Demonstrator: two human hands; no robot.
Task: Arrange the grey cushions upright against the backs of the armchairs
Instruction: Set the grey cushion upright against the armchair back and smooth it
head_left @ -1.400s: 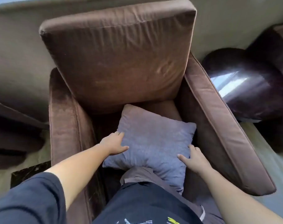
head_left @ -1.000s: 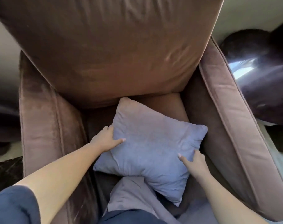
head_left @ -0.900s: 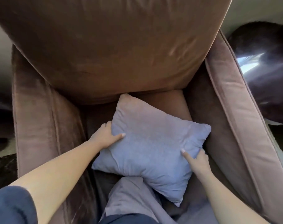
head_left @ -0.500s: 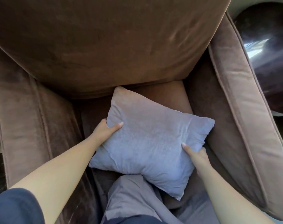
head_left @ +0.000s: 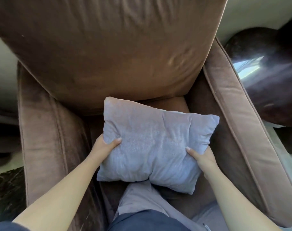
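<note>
1. Nearest the camera, the person's dark top and one grey-trousered knee filled the lower edge; the rest of the body was cut off by the frame.
2. Two bare forearms reached forward from the bottom corners. The left sleeve showed only as a dark sliver at the lower left.
3. The left hand gripped the near-left edge of the one grey cushion, thumb on its top face; the fingers were hidden underneath.
4. The right hand clutched the cushion's right edge in the same way, thumb visible on top, fingers out of sight behind the fabric.
5. The cushion was held over the seat of the brown armchair, its near edge pressed against the knee and its far corner touching or just short of the backrest; it looked tilted rather than upright, though the steep downward view made that hard to judge.
6. One armchair was in view, with two armrests; much of the seat was hidden by the cushion, and the top of the backrest ran off the frame.
7. Beyond the right armrest stood one dark glossy round object, partly cut off and too blurred to identify.
8. At the far left, dark shapes and a dark patch of floor were indistinct.
</note>
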